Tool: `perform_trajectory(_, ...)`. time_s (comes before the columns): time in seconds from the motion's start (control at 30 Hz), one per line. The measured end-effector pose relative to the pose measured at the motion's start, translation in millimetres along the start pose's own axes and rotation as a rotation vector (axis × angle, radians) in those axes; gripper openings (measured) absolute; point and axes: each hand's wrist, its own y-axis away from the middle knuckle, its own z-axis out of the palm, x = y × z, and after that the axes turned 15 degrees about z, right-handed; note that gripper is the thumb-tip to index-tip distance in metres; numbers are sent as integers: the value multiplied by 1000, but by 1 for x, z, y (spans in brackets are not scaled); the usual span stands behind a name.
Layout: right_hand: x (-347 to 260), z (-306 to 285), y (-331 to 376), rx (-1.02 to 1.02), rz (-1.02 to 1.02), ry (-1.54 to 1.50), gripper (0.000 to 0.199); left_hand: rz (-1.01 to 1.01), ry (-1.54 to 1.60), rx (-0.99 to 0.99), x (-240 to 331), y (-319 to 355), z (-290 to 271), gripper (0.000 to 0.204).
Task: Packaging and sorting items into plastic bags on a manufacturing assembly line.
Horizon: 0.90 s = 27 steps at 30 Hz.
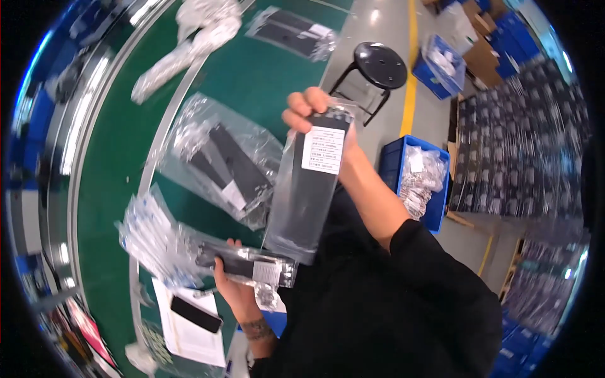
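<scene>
Two Bagged Black Parts Held Up, One in Each Hand

The right hand point(307, 108) gripped a long clear plastic bag point(301, 208) by its upper end, fingers curled over the edge. Flat black parts showed inside, and a printed white label point(322, 150) sat near the top. The bag slanted downward, its lower end near the packet in the other hand; whether the two touched could not be told.

The left hand point(232, 288) grasped that shorter clear packet point(236, 261) of black strips around its side, thumb on top. A small white label point(266, 273) faced up near its right end.

On the green table point(99, 189), beyond the packet, lay a large clear bag point(255, 126) with black strips inside. Left of the packet was a fanned pile of clear sleeves point(148, 233). A black phone point(196, 314) rested on a white sheet point(183, 340) nearer the person. Farther up the table lay another bag of black parts point(287, 31).

To the right stood a black round stool point(380, 66) and a blue bin point(391, 165) holding bagged pieces.
</scene>
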Motion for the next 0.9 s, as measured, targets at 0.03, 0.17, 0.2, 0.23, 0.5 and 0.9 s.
perform_trajectory(0.03, 0, 4, -6, -82, 44, -111, 18, 4, 0, -5, 2, 0, -4, 57)
perform_trajectory(0.17, -7, 18, -7, -266, 135, -228, 13, -36, -7, -75, -7, 0, 2, 60)
perform_trajectory(0.2, -6, 22, -8, -242, 137, -221, 14, -41, -15, -89, -7, -1, 4, 60)
perform_trajectory(0.23, -4, 26, -8, -217, 148, -217, 14, -43, -27, -89, -8, 1, 8, 59)
perform_trajectory(0.5, 14, 32, -15, -223, 181, -302, 18, -57, 9, -142, -11, -3, 12, 58)
perform_trajectory(0.9, 29, 44, -17, -59, 223, -238, 17, -1, 3, -123, -11, -6, 25, 58)
